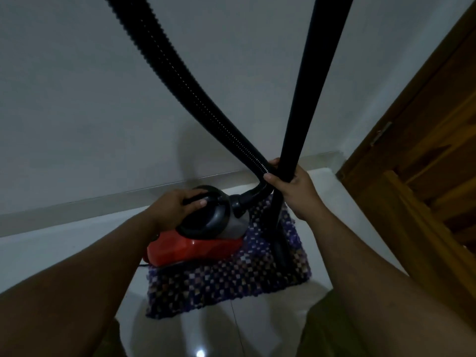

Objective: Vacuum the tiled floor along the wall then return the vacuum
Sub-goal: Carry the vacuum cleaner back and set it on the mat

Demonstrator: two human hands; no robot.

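A small red and grey vacuum (195, 247) sits on a checkered purple mat (231, 282) by the wall. My left hand (177, 204) is wrapped around its black carry handle on top. My right hand (293, 189) grips both the ribbed black hose (185, 81) and the rigid black wand (311, 81) where they cross. The wand runs down to a floor nozzle (280, 251) resting on the mat's right side. Hose and wand both rise out of the top of the view.
A pale wall (77, 99) with a grey skirting strip (103, 204) stands straight ahead. A brown wooden door and frame (425, 150) fill the right side. Glossy white floor tiles (211, 336) lie around the mat. My legs show at the bottom corners.
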